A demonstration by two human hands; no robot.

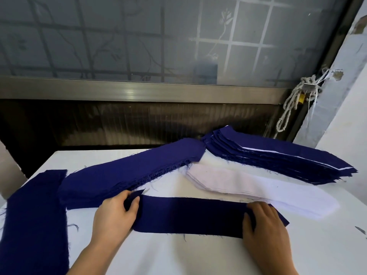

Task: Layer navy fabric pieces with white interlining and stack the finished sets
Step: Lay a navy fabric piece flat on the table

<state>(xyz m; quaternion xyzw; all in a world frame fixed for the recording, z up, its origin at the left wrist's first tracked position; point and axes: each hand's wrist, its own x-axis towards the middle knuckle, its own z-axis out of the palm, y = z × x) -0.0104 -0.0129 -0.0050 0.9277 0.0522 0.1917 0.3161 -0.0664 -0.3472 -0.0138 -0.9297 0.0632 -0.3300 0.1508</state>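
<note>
A single navy fabric piece (190, 215) lies flat across the white table (178, 255) in front of me. My left hand (115, 213) pinches its left end, whose corner is lifted. My right hand (264, 223) rests on its right end, thumb on the cloth. Behind it lies a pile of white interlining pieces (238, 185). A pile of loose navy pieces (129, 171) runs diagonally at the left. At the back right sits the stack of layered sets (278, 155), with white edges showing between navy layers.
Another navy piece (33, 225) hangs over the table's left edge. A window with a metal sill (139, 90) stands behind the table. A knotted rope (294, 100) hangs at the right by a white wall (341, 116).
</note>
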